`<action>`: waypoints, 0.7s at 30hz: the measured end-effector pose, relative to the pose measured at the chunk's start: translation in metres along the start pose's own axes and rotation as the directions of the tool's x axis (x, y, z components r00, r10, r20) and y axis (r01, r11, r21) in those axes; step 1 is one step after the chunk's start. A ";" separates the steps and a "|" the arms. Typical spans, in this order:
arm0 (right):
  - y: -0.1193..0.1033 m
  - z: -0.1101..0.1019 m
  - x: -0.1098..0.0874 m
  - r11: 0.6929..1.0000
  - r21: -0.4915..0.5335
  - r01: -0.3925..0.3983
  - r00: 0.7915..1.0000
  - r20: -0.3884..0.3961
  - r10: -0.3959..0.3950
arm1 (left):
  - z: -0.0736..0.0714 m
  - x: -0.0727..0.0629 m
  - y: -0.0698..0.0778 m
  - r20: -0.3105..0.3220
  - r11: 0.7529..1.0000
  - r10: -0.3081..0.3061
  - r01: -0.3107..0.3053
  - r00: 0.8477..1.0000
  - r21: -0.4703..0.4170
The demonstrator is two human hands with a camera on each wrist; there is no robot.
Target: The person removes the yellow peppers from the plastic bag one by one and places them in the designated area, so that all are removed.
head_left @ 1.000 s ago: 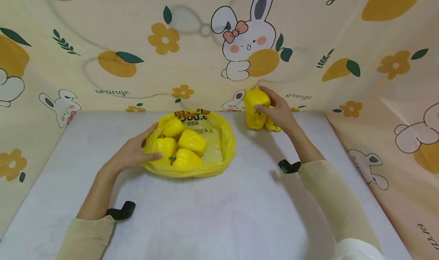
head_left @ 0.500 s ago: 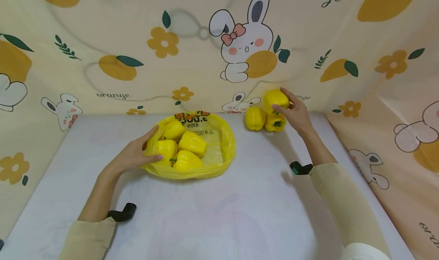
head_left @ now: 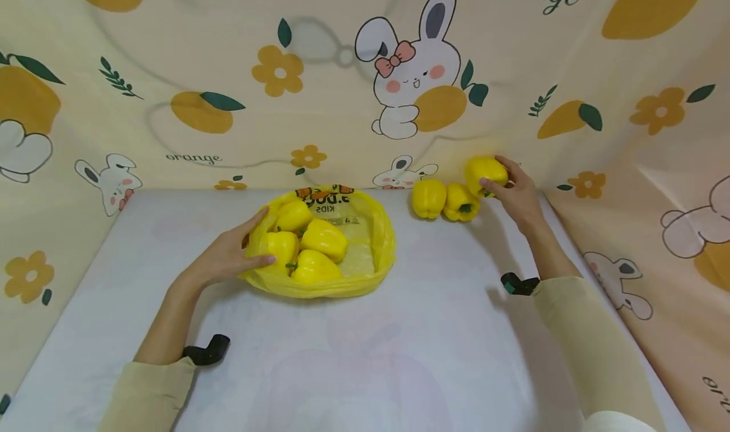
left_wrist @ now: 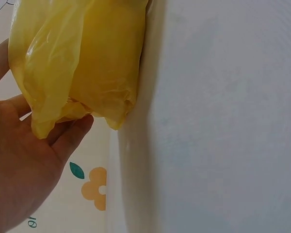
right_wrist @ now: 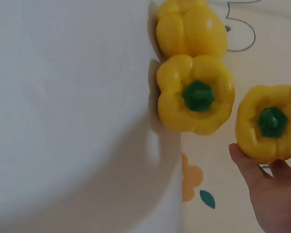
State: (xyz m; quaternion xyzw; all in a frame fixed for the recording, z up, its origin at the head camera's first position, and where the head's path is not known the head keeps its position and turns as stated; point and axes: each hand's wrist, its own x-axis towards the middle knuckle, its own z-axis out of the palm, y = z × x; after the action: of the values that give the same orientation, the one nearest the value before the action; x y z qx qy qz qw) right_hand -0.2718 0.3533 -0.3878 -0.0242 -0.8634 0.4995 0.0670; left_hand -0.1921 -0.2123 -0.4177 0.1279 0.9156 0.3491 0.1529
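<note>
Carefully gripping a yellow pepper [head_left: 483, 172] in the right hand [head_left: 520, 196], with thumb and fingers clasped on opposite sides, apparently raised off the white table [head_left: 365, 356], just to the right of two yellow peppers [head_left: 429, 199] beside the rabbit-print cloth [head_left: 228, 58]. Holding the yellow bag [head_left: 342, 286] around four other peppers [head_left: 324, 239] with the left hand [head_left: 225, 254], with thumb over the rim and fingers curled against the outside. Best lowered slowly, in all likelihood, clear of the neighbouring pair, and released only once settled on a flat side; prone to rolling if dropped on a rounded shoulder. Better to steady the bag lightly than to squeeze, given such thin, crinkled, translucent plastic, likely to sag or stretch. Glossy and smooth across the lobes, blocky in outline, with deep grooves around an angular green stem [right_wrist: 271, 121].
</note>
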 end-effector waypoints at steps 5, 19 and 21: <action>0.014 -0.009 -0.004 0.999 0.002 -0.038 0.999 0.000 0.038 | 0.001 0.004 0.003 0.007 1.000 0.010 -0.010 1.000 -0.007; 0.017 -0.012 -0.006 0.994 0.055 -0.098 0.995 0.022 0.097 | 0.003 0.005 0.002 -0.002 1.000 -0.002 0.002 1.000 -0.003; 0.013 -0.010 -0.009 0.995 0.047 -0.084 0.996 0.018 0.084 | 0.003 0.004 0.002 -0.001 1.000 -0.008 0.008 1.000 -0.004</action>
State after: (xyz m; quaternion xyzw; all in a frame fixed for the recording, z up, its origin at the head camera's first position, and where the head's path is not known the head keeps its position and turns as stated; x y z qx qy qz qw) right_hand -0.2617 0.3676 -0.3944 -0.0549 -0.8501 0.5223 0.0396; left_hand -0.1948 -0.2080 -0.4190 0.1240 0.9156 0.3502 0.1538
